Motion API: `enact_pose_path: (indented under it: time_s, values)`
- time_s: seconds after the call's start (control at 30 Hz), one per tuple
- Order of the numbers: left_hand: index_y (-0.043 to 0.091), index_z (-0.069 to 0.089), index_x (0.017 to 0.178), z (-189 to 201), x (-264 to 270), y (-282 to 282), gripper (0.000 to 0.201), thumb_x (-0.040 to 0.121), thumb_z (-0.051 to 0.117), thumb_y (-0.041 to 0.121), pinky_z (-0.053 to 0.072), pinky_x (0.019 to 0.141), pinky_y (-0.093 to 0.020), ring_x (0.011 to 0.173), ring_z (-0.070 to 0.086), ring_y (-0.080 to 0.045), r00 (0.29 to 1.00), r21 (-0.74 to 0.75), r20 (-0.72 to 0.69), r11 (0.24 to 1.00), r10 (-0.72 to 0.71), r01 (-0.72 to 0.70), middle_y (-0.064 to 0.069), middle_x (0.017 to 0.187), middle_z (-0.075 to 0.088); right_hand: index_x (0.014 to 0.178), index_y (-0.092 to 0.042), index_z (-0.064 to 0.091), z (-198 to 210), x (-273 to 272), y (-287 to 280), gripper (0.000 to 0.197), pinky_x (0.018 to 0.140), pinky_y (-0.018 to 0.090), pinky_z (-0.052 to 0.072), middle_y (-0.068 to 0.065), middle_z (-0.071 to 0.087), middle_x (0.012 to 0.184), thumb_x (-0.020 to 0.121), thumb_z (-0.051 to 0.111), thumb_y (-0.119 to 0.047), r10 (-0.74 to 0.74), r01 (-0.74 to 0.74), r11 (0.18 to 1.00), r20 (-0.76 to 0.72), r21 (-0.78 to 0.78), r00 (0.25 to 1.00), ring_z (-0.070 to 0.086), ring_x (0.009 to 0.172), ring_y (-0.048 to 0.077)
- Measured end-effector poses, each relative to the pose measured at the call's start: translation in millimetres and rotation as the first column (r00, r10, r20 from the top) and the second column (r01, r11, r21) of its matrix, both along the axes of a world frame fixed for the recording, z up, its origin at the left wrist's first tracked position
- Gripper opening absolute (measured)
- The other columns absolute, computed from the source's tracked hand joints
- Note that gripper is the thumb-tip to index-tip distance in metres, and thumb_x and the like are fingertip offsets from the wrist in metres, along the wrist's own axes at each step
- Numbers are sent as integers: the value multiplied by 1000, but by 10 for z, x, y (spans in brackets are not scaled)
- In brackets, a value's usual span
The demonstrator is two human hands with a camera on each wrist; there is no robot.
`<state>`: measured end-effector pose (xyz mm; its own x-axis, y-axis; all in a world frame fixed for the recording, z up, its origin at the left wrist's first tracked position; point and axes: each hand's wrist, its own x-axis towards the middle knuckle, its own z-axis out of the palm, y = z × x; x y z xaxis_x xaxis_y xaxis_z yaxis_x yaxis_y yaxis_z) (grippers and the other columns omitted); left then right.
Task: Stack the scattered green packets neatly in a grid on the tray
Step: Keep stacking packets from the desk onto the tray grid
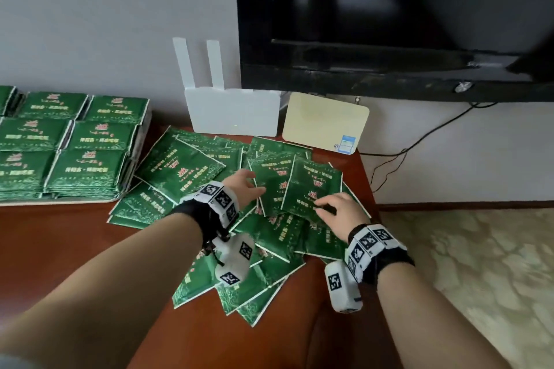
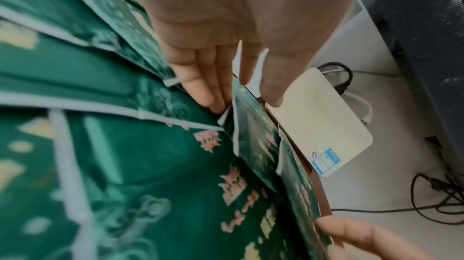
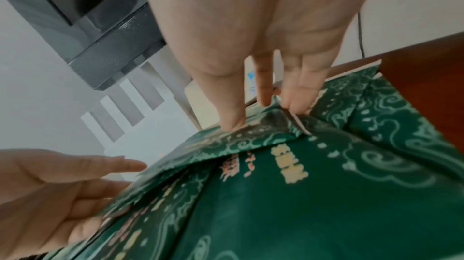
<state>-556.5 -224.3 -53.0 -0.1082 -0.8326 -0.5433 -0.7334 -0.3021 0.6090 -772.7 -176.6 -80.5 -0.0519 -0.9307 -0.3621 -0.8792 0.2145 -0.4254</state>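
Several green packets [image 1: 269,249] lie scattered in a loose pile on the red-brown table. At the far left a tray [image 1: 60,202] holds neat stacks of packets [image 1: 87,165] in a grid. One green packet [image 1: 311,186] stands tilted up from the pile. My right hand [image 1: 332,208] pinches its near edge; in the right wrist view the thumb and fingers of that hand [image 3: 263,115] close on the packet's [image 3: 251,141] rim. My left hand [image 1: 248,186] reaches in beside it with straight fingers [image 2: 213,101] that touch the packet's [image 2: 253,145] left edge.
A white router [image 1: 233,111] with two antennas and a cream box [image 1: 323,123] stand against the wall behind the pile. A black TV [image 1: 389,24] hangs above them. Cables [image 1: 419,141] trail right of the table's edge [image 1: 368,189], above patterned floor [image 1: 479,263].
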Motion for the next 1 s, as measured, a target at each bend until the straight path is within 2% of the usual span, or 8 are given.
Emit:
enact_pose_path:
  time_s: [0.07,0.2,0.3,0.43,0.63,0.73,0.87,1.0]
  values:
    - [16,30,141,-47,-110,-67,62,88,59,28,50,64,-20,88,57,-14,998,3,-5,998,58,-58,-4,119,55,120,-25,56,-4,-27,-11,34,94,28,41,2,42,131,87,59,-34,-109,109,994,-3,0,994,50,114,20]
    - [19,25,143,-104,-213,-187,74,82,66,18,53,82,-33,95,60,-22,992,6,32,992,122,-122,-7,112,57,136,-22,36,-55,-23,-74,70,98,34,41,10,42,132,77,72,-32,-298,296,954,35,44,954,48,119,26]
    - [20,25,142,-144,-202,-229,74,82,66,10,53,73,-28,82,60,-15,986,-30,18,986,167,-166,-2,93,61,139,-21,29,-98,-74,-173,80,94,34,42,8,48,131,73,76,-25,-375,367,927,135,82,917,50,118,26]
    - [18,26,142,-176,-152,-242,72,82,65,9,42,51,-17,65,53,-6,965,-15,-57,966,257,-258,3,85,60,137,-18,32,-148,-122,-234,76,92,33,44,7,56,127,74,75,-17,-434,419,901,248,113,866,56,113,25]
    - [14,27,141,-199,-215,-303,69,84,65,18,53,75,-26,90,60,-14,943,39,-112,950,313,-310,-2,106,60,139,-21,32,-200,-84,-198,73,93,31,42,6,50,131,78,72,-16,-412,421,907,258,23,874,53,115,23]
    - [15,28,141,-198,-220,-335,68,84,64,20,53,68,-22,85,59,-12,949,42,-85,953,303,-300,-4,113,56,141,-26,30,-237,-71,-174,72,101,35,40,4,43,140,81,69,-15,-362,366,930,268,36,893,47,123,22]
    - [15,32,140,-204,-194,-357,63,85,63,18,56,77,-30,78,59,-12,939,74,-91,943,330,-325,-4,106,57,137,-26,38,-244,-67,-161,59,97,28,38,4,43,139,85,63,-12,-289,294,956,254,20,923,45,124,22]
    - [19,37,136,-196,-194,-335,58,85,63,14,50,62,-21,70,54,-9,954,44,-108,960,280,-277,0,95,57,135,-26,41,-245,-78,-155,55,95,28,38,5,45,135,86,62,-13,-268,271,962,252,23,930,48,120,21]
